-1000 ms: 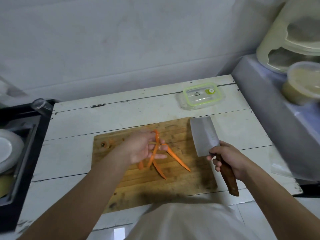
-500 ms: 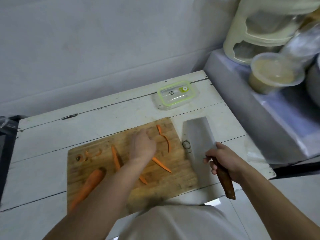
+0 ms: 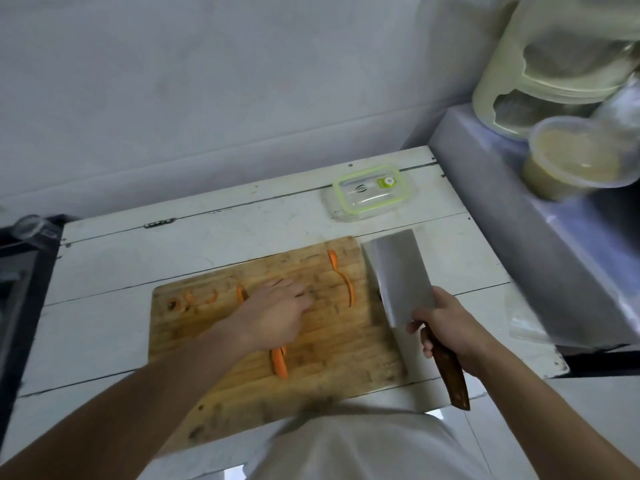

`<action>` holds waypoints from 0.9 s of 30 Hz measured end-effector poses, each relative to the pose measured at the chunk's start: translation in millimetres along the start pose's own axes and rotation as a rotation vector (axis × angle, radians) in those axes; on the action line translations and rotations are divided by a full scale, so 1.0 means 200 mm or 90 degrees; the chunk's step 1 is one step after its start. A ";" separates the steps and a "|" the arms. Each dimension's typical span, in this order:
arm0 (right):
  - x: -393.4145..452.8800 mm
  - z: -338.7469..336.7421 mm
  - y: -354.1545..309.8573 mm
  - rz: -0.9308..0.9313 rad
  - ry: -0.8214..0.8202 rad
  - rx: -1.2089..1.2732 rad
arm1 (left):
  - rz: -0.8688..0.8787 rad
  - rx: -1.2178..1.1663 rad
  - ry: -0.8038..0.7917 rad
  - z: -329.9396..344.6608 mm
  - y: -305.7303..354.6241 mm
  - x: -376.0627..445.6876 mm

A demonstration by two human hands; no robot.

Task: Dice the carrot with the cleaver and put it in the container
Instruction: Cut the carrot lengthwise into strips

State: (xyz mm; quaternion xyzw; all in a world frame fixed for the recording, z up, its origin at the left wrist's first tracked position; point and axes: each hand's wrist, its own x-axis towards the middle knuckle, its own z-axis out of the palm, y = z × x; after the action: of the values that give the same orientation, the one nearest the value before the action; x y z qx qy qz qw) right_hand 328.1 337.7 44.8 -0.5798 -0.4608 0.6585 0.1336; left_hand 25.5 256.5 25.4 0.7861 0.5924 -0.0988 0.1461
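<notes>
A wooden cutting board (image 3: 332, 362) lies on the white table (image 3: 114, 271). Thin orange carrot strips are spread over it: one (image 3: 347, 285) near the board's right edge, one (image 3: 279, 362) just below my wrist, small bits (image 3: 188, 299) at the left. My left hand (image 3: 277, 315) rests palm down over the board's middle, fingers pointing right; whether it holds a strip is hidden. My right hand (image 3: 446, 323) grips the wooden handle of the cleaver (image 3: 398, 275), whose blade hangs over the board's right edge. The clear container (image 3: 369, 192) with a green-rimmed lid sits behind the board.
A grey raised ledge (image 3: 519, 220) stands at the right and carries a lidded plastic tub (image 3: 575, 157) and a pale green appliance (image 3: 554, 64). A dark sink area (image 3: 24, 289) borders the table at the left. A wall runs behind.
My left hand has let the carrot strips go onto the board and now lies low over them. The view swung right, then back left. The cleaver stayed at the right.
</notes>
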 end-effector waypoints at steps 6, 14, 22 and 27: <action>-0.02 0.00 -0.03 -0.009 -0.001 -0.022 | -0.045 0.026 -0.040 0.07 0.09 0.30; -0.01 -0.02 -0.01 -0.002 0.005 -0.026 | -0.001 0.049 -0.062 0.10 -0.05 0.18; 0.01 0.02 -0.04 -0.043 0.044 -0.204 | 0.067 -0.057 -0.055 0.21 0.31 0.06; 0.02 0.12 -0.04 -0.098 0.064 -0.398 | -0.132 -0.501 0.077 0.18 0.42 -0.03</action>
State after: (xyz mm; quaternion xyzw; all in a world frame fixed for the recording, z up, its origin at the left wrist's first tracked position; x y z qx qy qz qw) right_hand 303.7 334.3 46.1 -0.5878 -0.6761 0.4437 0.0211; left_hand 105.5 217.5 3.0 0.6106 0.6685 0.1675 0.3901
